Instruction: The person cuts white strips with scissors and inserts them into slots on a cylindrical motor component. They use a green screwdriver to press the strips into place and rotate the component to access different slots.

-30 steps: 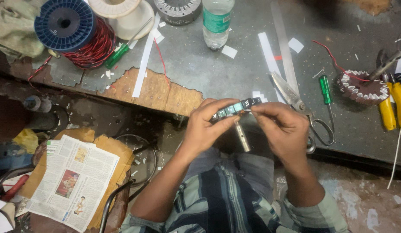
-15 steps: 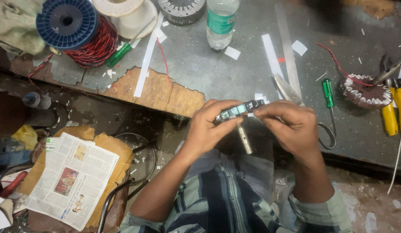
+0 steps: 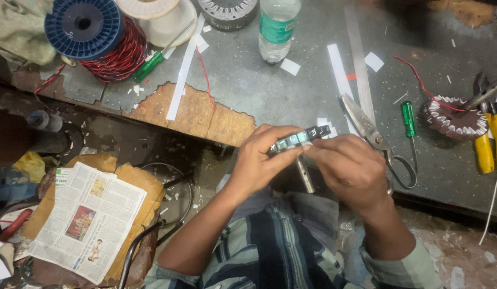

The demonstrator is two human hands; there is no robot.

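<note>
My left hand [image 3: 264,158] and my right hand [image 3: 347,168] meet over the near edge of a grey workbench [image 3: 248,80]. Between them I hold a small dark oblong part with greenish segments [image 3: 302,138], tilted up to the right. My left thumb and fingers pinch its left end. My right fingers close on its right side. A short metal rod [image 3: 305,175] hangs down below the part, between my hands; which hand holds it is hidden.
Scissors [image 3: 374,136], a metal ruler [image 3: 358,61] and a green screwdriver [image 3: 408,120] lie right of my hands. A blue spool of red wire [image 3: 93,35], a plastic bottle [image 3: 278,29], a wound coil [image 3: 454,118] and yellow-handled pliers [image 3: 486,144] sit further off. A newspaper [image 3: 85,219] lies lower left.
Both hands have shifted slightly right and up in view with the part still held between them; the grip looks the same.
</note>
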